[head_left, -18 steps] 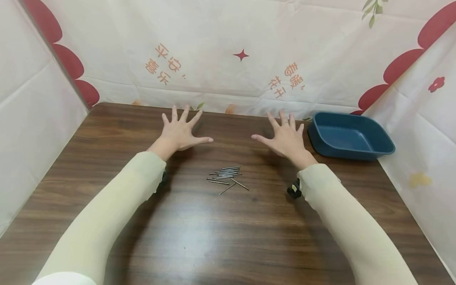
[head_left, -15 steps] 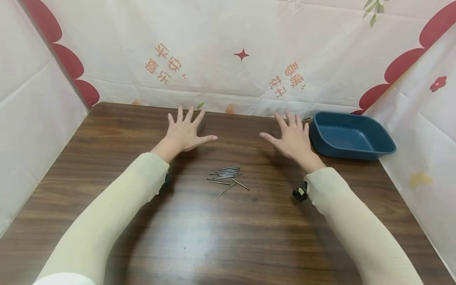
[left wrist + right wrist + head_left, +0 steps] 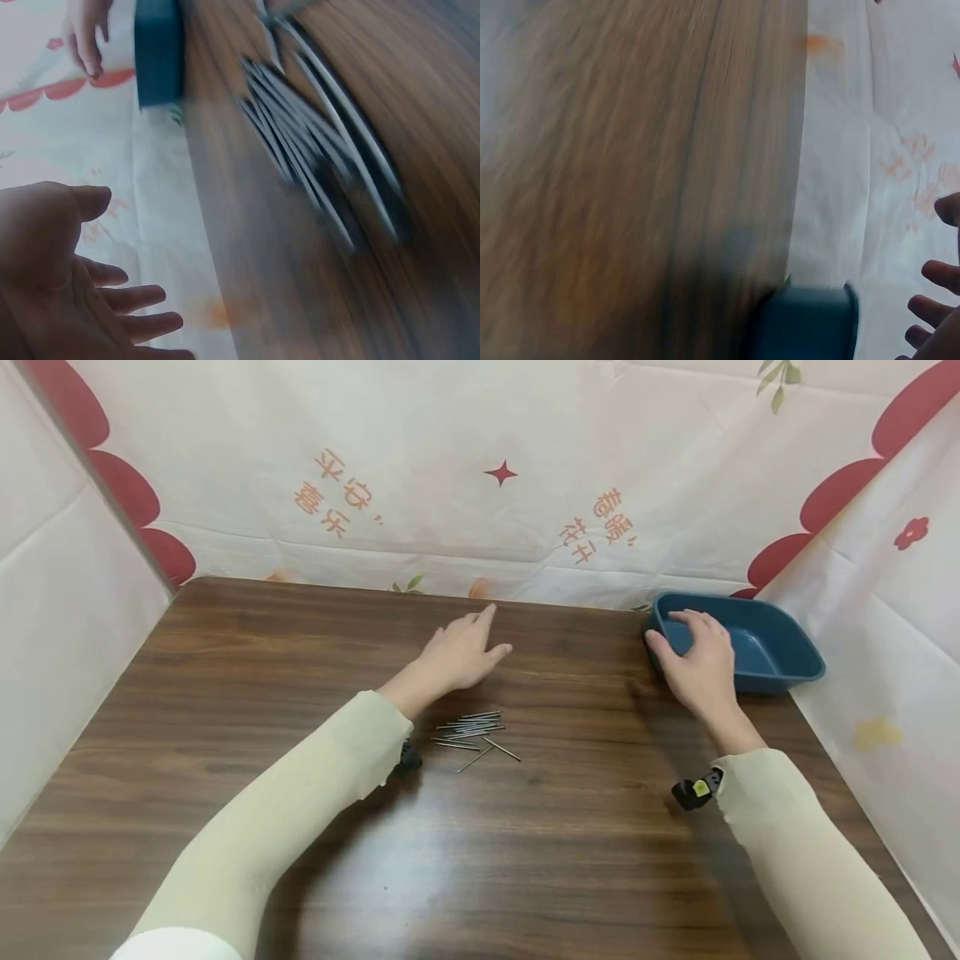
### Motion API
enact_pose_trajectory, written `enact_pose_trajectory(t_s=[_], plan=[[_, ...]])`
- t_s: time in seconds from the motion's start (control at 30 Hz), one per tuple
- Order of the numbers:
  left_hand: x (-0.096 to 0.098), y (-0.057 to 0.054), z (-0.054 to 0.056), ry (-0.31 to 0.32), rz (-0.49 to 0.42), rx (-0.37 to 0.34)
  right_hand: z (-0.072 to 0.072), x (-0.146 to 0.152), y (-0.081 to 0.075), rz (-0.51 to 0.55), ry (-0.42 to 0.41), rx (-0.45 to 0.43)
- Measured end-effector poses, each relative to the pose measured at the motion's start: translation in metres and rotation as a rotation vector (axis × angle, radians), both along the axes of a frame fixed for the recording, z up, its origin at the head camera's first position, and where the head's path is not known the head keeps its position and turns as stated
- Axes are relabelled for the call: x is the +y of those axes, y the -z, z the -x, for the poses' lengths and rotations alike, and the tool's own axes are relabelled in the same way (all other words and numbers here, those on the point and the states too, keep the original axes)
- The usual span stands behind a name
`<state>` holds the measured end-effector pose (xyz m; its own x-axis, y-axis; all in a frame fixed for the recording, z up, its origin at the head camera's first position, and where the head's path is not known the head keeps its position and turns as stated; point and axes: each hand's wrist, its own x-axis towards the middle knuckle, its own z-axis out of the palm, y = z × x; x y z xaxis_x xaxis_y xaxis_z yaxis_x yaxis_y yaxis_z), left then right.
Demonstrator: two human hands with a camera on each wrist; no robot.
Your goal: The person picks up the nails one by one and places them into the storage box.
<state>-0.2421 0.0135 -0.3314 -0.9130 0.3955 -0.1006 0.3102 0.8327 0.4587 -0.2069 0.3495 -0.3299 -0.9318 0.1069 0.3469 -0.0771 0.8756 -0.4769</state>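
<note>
Several thin metal nails (image 3: 471,728) lie in a loose pile on the wooden table, two of them apart and crossed at the near side. My left hand (image 3: 459,653) hovers just beyond the pile with fingers extended and nothing held; the left wrist view shows the same hand (image 3: 67,277) with spread fingers and the nails (image 3: 307,135) blurred beside it. At the back right stands a blue rectangular tub (image 3: 780,647). Over its near left side is my right hand (image 3: 703,664), fingers slightly bent and holding nothing; contact with the rim cannot be told.
The brown wooden table (image 3: 480,860) reaches back to a white printed cloth (image 3: 450,460) hung behind it. More cloth (image 3: 900,643) rises along the right edge, close to the tub. Each wrist bears a small black camera (image 3: 693,789).
My left hand has moved right, toward the space behind the nails, its fingers drawn closer together. My right hand has shifted right, over the tub. The nails and tub stay put.
</note>
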Motion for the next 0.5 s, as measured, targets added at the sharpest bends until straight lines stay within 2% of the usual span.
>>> enact_pose_trajectory(t_s=[0.13,0.33,0.4,0.5], plan=[[0.023,0.000,-0.001,0.003,-0.140,-0.037,-0.005,0.019,0.000,0.082,0.137,0.034],[0.063,0.004,-0.001,-0.035,-0.353,-0.017,-0.010,0.047,-0.002,0.194,0.372,0.047],[0.077,0.005,-0.001,-0.044,-0.407,-0.019,-0.011,0.057,-0.002,0.209,0.413,0.045],[0.095,0.008,-0.005,-0.048,-0.495,-0.070,-0.013,0.072,0.002,0.222,0.455,0.021]])
